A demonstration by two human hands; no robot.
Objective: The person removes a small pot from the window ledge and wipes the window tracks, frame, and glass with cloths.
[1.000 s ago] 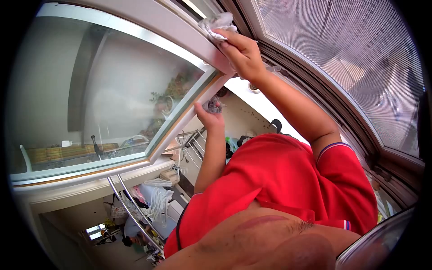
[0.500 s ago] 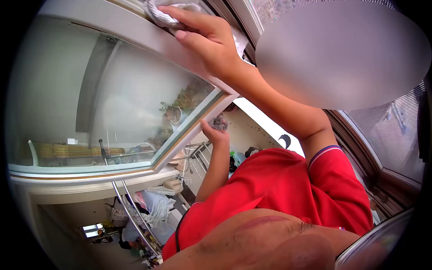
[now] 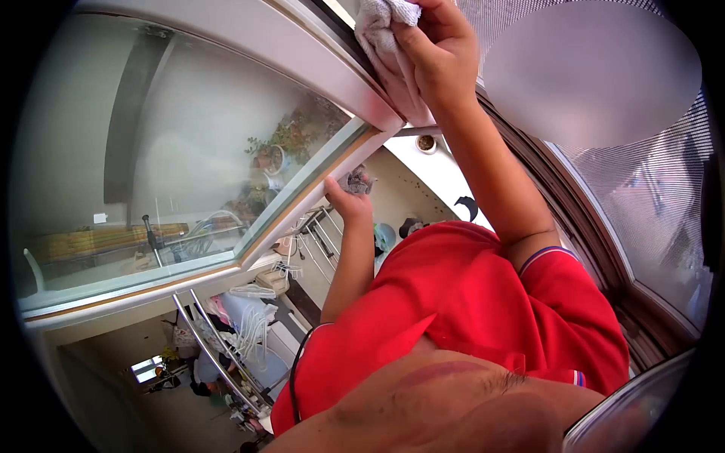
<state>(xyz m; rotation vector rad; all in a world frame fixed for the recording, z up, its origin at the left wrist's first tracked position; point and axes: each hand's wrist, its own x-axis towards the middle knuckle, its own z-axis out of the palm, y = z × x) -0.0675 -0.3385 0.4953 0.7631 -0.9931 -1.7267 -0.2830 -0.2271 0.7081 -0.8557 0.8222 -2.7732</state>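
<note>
My right hand [image 3: 445, 64] is raised at the top of the view, fingers closed round a bunched white cloth [image 3: 381, 34] whose lower part hangs beside the window frame's corner. Lower and to the left, my left hand [image 3: 349, 202] is closed on a crumpled grey cloth [image 3: 355, 180], with its thumb at the edge of the white window frame [image 3: 302, 219]. This open sash holds a glass pane [image 3: 204, 113] that reflects plants. Part of the right fingers is hidden behind the white cloth.
A brown window track [image 3: 574, 204] and mesh screen [image 3: 627, 204] run along the right. A small pot [image 3: 426, 143] stands on a white ledge [image 3: 445, 177]. Metal rails [image 3: 215, 351], hangers [image 3: 249, 325] and household items lie below left.
My right hand has moved right, off the frame's upper bar, and the white cloth now hangs more unfolded. My left hand and the sash have shifted slightly left and up in view.
</note>
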